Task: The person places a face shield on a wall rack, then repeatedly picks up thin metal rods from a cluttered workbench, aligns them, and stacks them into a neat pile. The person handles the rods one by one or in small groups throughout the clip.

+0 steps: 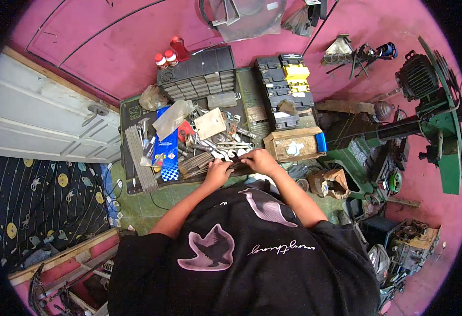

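- Your left hand (218,173) and right hand (261,160) meet at the near edge of the cluttered green workbench (131,185), just in front of your chest. Between them lies a dark, slim, long metal tool (238,166), with each hand closed round one end of it.
- The left fingers curl over the tool's left part, and the right palm covers its right end. How tightly either hand clamps I cannot tell, because the fingers hide the contact.
- Expect the tool to be stiff and fairly heavy for its width. It looks like bare steel, so it will not bend or crush, and a firm squeeze should be safe.
- Its surface may be oily or smooth, judging by the bench. Hold it near both ends, as you do now, so it cannot swivel.
- Just beyond the tool lies a heap of loose silver spanners and wrenches (221,146), close enough for your knuckles to knock.
- To the right of the tool, a small open wooden box with a blue end (295,145) sits just beside your right hand.
- To the left of the tool lie a bundle of thin grey metal rods (140,158) and a blue chequered packet (166,149), both well apart from your hands.
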The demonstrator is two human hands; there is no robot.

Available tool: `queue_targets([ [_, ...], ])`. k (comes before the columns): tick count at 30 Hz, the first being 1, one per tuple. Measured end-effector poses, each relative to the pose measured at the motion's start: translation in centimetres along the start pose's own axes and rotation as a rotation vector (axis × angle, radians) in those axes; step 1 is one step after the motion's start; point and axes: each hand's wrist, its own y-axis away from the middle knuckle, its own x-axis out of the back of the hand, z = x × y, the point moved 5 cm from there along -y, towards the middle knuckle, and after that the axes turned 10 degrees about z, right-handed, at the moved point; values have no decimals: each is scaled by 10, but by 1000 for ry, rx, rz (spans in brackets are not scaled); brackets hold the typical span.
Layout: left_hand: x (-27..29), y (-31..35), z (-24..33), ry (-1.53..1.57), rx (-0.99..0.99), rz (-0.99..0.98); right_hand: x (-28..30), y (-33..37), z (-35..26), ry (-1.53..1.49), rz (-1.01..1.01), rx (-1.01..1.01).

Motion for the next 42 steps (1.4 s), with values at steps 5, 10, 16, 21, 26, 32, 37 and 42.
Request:
queue_targets([
  [5,7,-2,9,14,-85,33,7,6,18,-100,0,-81],
  [10,23,-9,27,-1,-116,15,15,13,34,-296,31,-191],
  [16,20,-7,20,-161,-237,28,-11,22,53,-62,2,-155],
  [21,11,0,6,-214,-237,-19,-40,37,41,469,38,7],
  [26,21,3,2,-73,-177,12,-43,32,42,570,26,29],
  [32,61,23,-36,-129,4,204,-44,14,9,599,74,64],
  [37,78,62,-74,-367,96,257,-91,-20,-35,555,-23,391],
  [42,85,82,-97,-414,133,259,-135,-39,-64,729,-143,568],
])
